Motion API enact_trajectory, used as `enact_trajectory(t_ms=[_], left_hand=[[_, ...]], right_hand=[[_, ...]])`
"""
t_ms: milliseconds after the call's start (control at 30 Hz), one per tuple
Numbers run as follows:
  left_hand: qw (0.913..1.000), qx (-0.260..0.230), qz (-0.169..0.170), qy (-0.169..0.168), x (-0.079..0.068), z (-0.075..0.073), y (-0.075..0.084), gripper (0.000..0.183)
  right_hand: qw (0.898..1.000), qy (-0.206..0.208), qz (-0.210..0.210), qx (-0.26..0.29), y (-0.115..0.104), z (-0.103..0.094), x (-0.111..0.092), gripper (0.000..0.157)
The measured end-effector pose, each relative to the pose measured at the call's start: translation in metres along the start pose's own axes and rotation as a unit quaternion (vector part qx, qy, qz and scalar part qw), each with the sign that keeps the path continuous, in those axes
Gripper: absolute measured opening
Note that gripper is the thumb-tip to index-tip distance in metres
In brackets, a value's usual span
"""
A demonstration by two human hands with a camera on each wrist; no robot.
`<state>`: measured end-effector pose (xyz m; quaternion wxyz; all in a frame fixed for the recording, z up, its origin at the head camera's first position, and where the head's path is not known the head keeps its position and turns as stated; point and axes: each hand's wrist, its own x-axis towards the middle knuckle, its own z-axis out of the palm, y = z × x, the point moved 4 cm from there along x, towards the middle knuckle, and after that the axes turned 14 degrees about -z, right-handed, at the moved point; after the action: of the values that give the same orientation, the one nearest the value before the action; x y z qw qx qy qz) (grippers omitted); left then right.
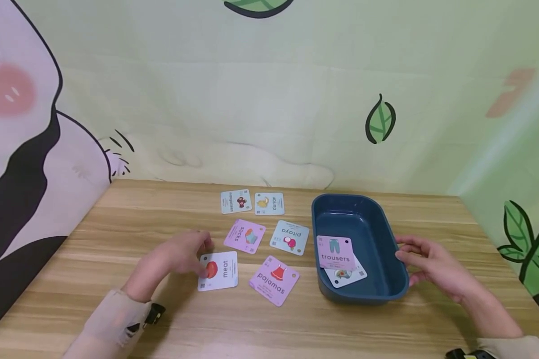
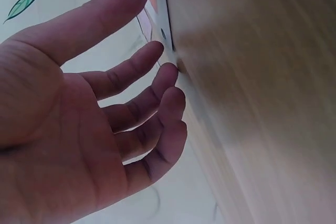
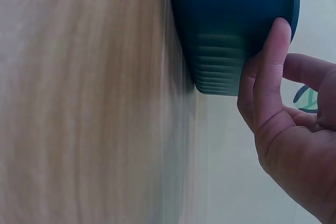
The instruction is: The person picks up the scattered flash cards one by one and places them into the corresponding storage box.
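Observation:
My left hand [image 1: 179,254] is at the white "meat" card [image 1: 224,267]; its thumb touches the card's left part. In the left wrist view the other fingers [image 2: 170,108] are relaxed and bent, with nothing between them and the palm. A dark blue plastic bin [image 1: 377,234] stands to the right. Against the outside of its right wall rests my right hand [image 1: 435,267], the thumb near the rim. The right wrist view shows these fingers [image 3: 270,77] along the ribbed outer side. Inside the bin a purple "trousers" card [image 1: 336,252] overlaps a white card [image 1: 350,275] whose word is hidden.
Between the left hand and the bin lie "socks" [image 1: 244,236], "pitaya" [image 1: 289,238] and "pajamas" [image 1: 275,280] cards. Farther back are "mangosteen" [image 1: 235,202] and "durian" [image 1: 269,204] cards. A printed cloth backdrop [image 1: 206,99] rises behind the wooden table [image 1: 161,209].

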<state>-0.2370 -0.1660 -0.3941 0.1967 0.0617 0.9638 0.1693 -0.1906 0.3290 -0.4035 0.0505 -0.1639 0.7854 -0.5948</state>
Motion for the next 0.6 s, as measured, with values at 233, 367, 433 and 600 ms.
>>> enact_trajectory(t_ms=[233, 367, 433, 600], left_hand=[[0.9999, -0.006, -0.012, -0.007, 0.0019, -0.0001, -0.0036, 0.045], [0.9997, -0.012, -0.017, -0.013, 0.0031, -0.0005, -0.0051, 0.044], [0.9996, -0.016, -0.015, -0.016, 0.0037, -0.0007, -0.0058, 0.044], [0.9987, -0.041, -0.012, -0.026, 0.0044, -0.0011, -0.008, 0.044]], right_hand=[[1.0, 0.001, -0.001, -0.002, -0.0011, 0.0, -0.0002, 0.055], [1.0, 0.001, -0.004, -0.002, -0.0009, 0.0002, -0.0003, 0.054], [1.0, 0.001, -0.003, -0.001, -0.0008, 0.0003, -0.0003, 0.054], [1.0, 0.001, -0.001, 0.002, -0.0001, -0.0001, -0.0001, 0.055]])
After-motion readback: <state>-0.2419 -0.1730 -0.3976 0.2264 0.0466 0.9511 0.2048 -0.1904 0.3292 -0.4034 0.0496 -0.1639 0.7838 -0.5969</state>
